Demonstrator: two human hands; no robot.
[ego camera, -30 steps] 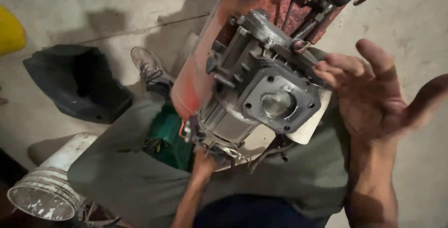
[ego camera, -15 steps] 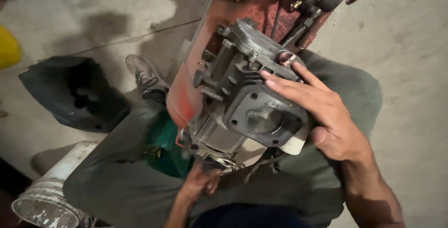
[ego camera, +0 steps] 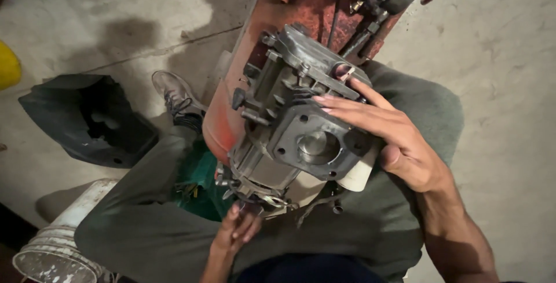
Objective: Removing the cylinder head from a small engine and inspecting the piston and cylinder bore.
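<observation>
Engine [ego camera: 301,138] on the lap, cover [ego camera: 87,121] left, bucket [ego camera: 58,248] below it

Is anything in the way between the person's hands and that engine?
Nothing visible. The right hand lies flat on the engine, fingers across its grey block. The left hand touches its underside.

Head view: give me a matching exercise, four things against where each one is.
Things:
1. right hand
2. left hand
3. black cover
4. white bucket

Places:
A. bottom left corner
B. under the engine's lower end
C. flat on the engine's cylinder block
D. on the floor, left of the shoe

Pairs: 1-C, 2-B, 3-D, 4-A
</observation>
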